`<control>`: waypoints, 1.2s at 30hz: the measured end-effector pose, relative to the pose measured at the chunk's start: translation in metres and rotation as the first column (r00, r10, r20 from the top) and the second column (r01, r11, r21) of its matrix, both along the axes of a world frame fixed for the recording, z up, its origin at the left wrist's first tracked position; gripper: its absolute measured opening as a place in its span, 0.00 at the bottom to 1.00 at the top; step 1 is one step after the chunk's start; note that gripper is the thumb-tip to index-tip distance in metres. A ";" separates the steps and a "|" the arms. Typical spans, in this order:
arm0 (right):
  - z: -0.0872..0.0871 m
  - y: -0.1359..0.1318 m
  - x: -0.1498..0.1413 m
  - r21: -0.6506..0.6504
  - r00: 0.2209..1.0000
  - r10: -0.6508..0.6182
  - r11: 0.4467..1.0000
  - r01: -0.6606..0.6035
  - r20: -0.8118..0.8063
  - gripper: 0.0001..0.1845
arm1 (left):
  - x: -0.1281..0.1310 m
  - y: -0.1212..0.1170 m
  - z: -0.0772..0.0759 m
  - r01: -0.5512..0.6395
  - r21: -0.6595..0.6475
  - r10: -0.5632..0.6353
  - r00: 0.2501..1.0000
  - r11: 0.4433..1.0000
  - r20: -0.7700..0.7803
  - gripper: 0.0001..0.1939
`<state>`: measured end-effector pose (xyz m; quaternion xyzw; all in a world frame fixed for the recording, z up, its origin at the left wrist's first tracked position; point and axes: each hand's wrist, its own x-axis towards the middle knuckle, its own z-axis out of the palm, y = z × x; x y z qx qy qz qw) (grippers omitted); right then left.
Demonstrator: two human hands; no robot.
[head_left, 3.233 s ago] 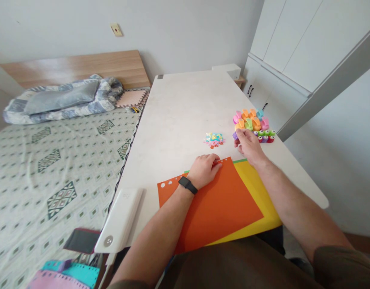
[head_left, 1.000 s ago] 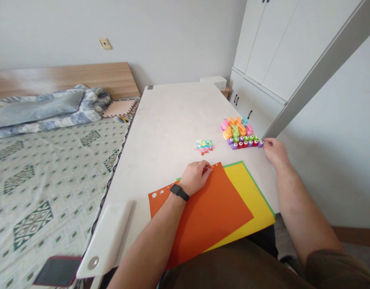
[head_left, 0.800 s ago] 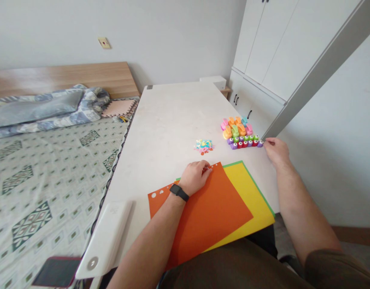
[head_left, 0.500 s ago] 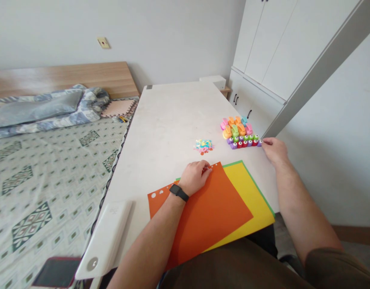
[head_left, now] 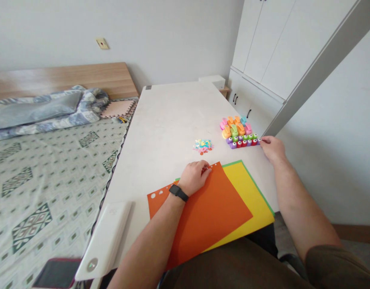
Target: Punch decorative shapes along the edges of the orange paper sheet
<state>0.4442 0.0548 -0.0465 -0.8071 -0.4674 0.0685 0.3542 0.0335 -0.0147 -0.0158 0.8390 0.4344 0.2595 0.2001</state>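
Orange paper (head_left: 219, 212) lies under the left hand (head_left: 193, 177) in the head view, a row of punched holes along its far edge. That hand's fingers are curled at this edge; a bit of red and white shows between them, but I cannot tell whether it holds anything. A black watch (head_left: 178, 192) circles its wrist. Between the two hands, yellow paper (head_left: 252, 198) and green paper (head_left: 232, 163) show from beneath the orange.

Thumb and forefinger of the right hand (head_left: 272, 148) come narrowly together at the purple punch (head_left: 258, 142) ending the front row; I cannot tell whether they grip it. To that hand's left stand the small punches (head_left: 244, 143), with larger punches (head_left: 234, 130) behind them. Paper bits (head_left: 203, 146) lie heaped on the tabletop (head_left: 160, 124) just beyond the left hand.
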 end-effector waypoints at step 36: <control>-0.003 -0.002 -0.009 0.024 1.000 0.014 1.000 -0.014 -0.009 0.22 | -0.001 0.000 -0.002 0.003 0.010 -0.003 1.000 1.000 0.004 0.06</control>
